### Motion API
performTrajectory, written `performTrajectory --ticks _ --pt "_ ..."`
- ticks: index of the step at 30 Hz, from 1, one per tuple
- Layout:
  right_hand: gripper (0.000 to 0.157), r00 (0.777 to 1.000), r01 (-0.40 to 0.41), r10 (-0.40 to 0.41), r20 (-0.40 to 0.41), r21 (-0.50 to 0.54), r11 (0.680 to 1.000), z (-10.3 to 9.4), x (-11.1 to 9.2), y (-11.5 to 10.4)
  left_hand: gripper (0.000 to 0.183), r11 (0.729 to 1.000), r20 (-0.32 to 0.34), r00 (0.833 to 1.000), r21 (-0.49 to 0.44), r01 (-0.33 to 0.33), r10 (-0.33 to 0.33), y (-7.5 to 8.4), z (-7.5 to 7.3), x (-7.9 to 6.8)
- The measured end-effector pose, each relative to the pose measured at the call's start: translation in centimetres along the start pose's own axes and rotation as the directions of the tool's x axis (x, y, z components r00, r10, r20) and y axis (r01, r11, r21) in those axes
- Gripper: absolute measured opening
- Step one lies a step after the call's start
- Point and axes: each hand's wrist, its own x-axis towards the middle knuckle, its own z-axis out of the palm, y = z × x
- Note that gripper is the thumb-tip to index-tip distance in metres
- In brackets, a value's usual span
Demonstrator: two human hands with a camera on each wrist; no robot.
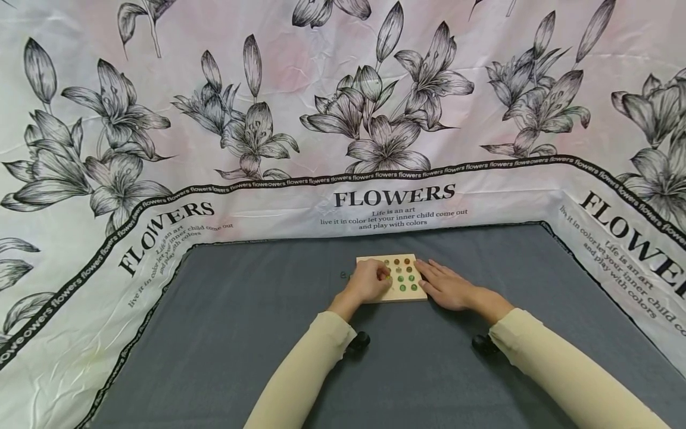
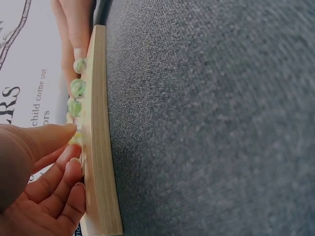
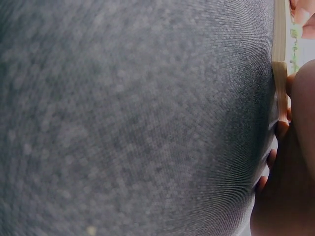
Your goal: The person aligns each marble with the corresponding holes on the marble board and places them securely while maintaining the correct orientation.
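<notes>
Flower-print cloth (image 1: 289, 65) rises at the back, grey cloth (image 1: 241, 310) covers the work surface. Wooden board (image 1: 395, 296) lies flat on the grey, between the hands. Right hand (image 1: 449, 290): fingers straight, laid along the board's right edge, probably bracing it. Left hand (image 1: 367, 281): narrow pinch on a yellow-green marble (image 2: 75, 139), just left of board middle. Green marbles (image 1: 411, 278) sit near side right, red-brown marbles (image 1: 407, 261) far side. Step, my read: handling one marble at its spot; seating or lifting, can't tell. Next move calls for a controlled pinch, neighbours undisturbed, board braced.
</notes>
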Motion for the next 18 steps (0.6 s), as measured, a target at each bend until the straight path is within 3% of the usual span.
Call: performTrajectory --ticks 8,18 --pt "0.062 1.000 0.014 -0.014 0.008 -0.007 1.000 -0.3 0.3 0.3 0.018 1.000 -0.008 1.000 -0.001 -0.019 0.019 0.0 -1.0 -0.3" --pt "0.062 0.999 0.033 -0.033 0.010 0.006 0.999 -0.4 0.7 0.7 0.023 0.999 -0.009 0.999 0.000 -0.049 0.049 -0.1 -4.5 -1.5"
